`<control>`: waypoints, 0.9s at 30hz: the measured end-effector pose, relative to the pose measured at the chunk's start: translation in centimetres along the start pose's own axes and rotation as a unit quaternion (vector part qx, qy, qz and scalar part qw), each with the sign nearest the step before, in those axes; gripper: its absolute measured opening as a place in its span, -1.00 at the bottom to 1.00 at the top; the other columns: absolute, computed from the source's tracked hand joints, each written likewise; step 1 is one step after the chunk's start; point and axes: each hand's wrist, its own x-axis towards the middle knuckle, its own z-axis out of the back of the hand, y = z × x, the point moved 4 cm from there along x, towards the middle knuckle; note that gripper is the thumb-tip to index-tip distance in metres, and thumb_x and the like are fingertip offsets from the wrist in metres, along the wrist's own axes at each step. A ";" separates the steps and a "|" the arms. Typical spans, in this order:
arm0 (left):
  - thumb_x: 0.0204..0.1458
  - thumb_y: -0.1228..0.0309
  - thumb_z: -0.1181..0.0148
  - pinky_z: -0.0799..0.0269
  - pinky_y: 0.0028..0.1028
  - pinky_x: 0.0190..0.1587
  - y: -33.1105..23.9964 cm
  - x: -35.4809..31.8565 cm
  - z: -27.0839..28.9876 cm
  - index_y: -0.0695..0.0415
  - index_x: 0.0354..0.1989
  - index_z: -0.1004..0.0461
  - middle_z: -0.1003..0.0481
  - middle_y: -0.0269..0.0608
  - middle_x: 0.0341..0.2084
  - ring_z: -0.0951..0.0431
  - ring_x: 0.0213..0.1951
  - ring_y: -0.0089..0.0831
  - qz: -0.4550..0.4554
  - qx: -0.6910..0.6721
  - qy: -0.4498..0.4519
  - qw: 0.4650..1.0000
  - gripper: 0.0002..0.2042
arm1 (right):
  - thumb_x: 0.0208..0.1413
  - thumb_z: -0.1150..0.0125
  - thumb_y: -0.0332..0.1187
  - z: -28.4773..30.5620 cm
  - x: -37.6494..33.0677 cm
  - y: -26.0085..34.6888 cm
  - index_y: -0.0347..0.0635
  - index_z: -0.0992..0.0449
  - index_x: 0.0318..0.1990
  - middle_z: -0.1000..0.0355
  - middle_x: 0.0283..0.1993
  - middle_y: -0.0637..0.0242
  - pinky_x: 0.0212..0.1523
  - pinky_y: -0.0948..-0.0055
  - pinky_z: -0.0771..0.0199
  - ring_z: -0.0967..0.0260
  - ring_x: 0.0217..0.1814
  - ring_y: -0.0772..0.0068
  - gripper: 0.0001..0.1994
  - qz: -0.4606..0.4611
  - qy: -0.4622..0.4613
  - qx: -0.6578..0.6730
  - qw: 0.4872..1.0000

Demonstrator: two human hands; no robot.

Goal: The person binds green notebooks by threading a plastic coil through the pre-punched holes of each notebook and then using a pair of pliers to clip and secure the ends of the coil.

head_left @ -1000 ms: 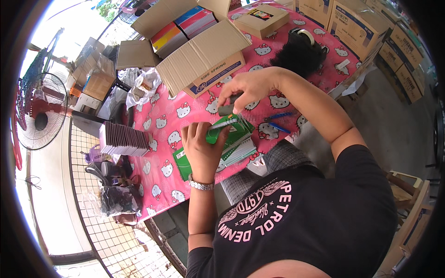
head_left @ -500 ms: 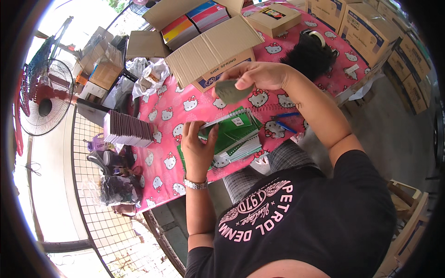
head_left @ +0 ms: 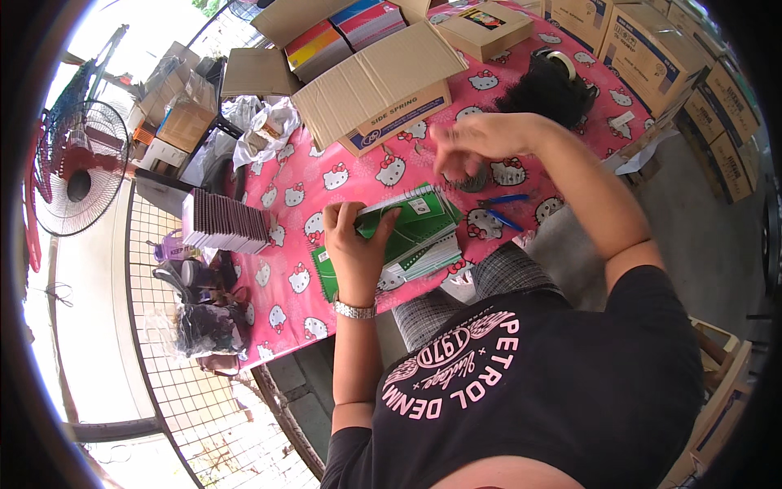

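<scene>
My left hand (head_left: pixel 357 244), thumb on top, grips a green-covered notebook (head_left: pixel 419 213) at its left end. Beneath it lie more notebooks (head_left: pixel 428 259) with white page edges, and another green cover (head_left: pixel 324 273) shows left of my wrist. A thin dark wire coil (head_left: pixel 444 189) runs along the notebook's far edge and out to the right. Over that coil's free part is my right hand (head_left: pixel 466 147), blurred, fingers bent down around a dark grey-green flat piece (head_left: pixel 472 179). Just right of the notebooks lies a blue-handled tool (head_left: pixel 507 218), perhaps pliers.
An open carton (head_left: pixel 379 85) of colourful books stands at the back, beside a closed brown box (head_left: pixel 486 33). A black bristly heap (head_left: pixel 546 94) with a tape roll (head_left: pixel 562 65) lies far right. Purple-edged notebooks (head_left: pixel 224 222) are stacked left, near a fan (head_left: pixel 81 167).
My right hand has moved right and down with the dark flat piece, from above the notebook to the loose coil. My left hand still grips the notebook, which has shifted slightly and lies flatter.
</scene>
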 end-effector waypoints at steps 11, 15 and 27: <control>-0.16 0.22 -0.55 -0.39 -0.37 -0.43 -0.5 0.6 0.2 0.27 -0.35 -0.46 -0.39 -0.17 -0.45 -0.45 -0.49 -0.32 -0.017 -0.002 0.010 1.000 -0.57 | 0.16 -0.31 -0.25 -4.7 -5.2 2.8 -0.32 -0.43 -0.23 -0.40 -0.21 0.11 -0.20 0.21 -0.44 -0.47 -0.24 0.10 -0.71 0.159 -0.190 -0.150 0.957; -0.14 0.14 -0.53 -0.38 -0.37 -0.44 -0.6 0.5 0.2 0.28 -0.38 -0.44 -0.38 -0.15 -0.46 -0.43 -0.51 -0.30 -0.008 0.004 0.000 1.000 -0.54 | 0.18 -0.30 -0.33 -5.4 -4.5 2.4 -0.28 -0.42 -0.18 -0.36 -0.22 0.17 -0.14 0.19 -0.40 -0.42 -0.14 0.14 -0.77 0.202 -0.209 -0.230 0.929; -0.18 0.10 -0.54 -0.35 -0.28 -0.40 -0.6 0.4 0.1 0.27 -0.48 -0.39 -0.37 -0.11 -0.48 -0.42 -0.47 -0.18 0.026 0.012 -0.010 1.000 -0.51 | 0.07 -0.28 -0.51 -5.3 -4.6 3.7 -0.24 -0.45 -0.30 -0.42 -0.28 0.21 -0.16 0.20 -0.44 -0.44 -0.22 0.10 -0.90 0.267 -0.261 -0.289 0.882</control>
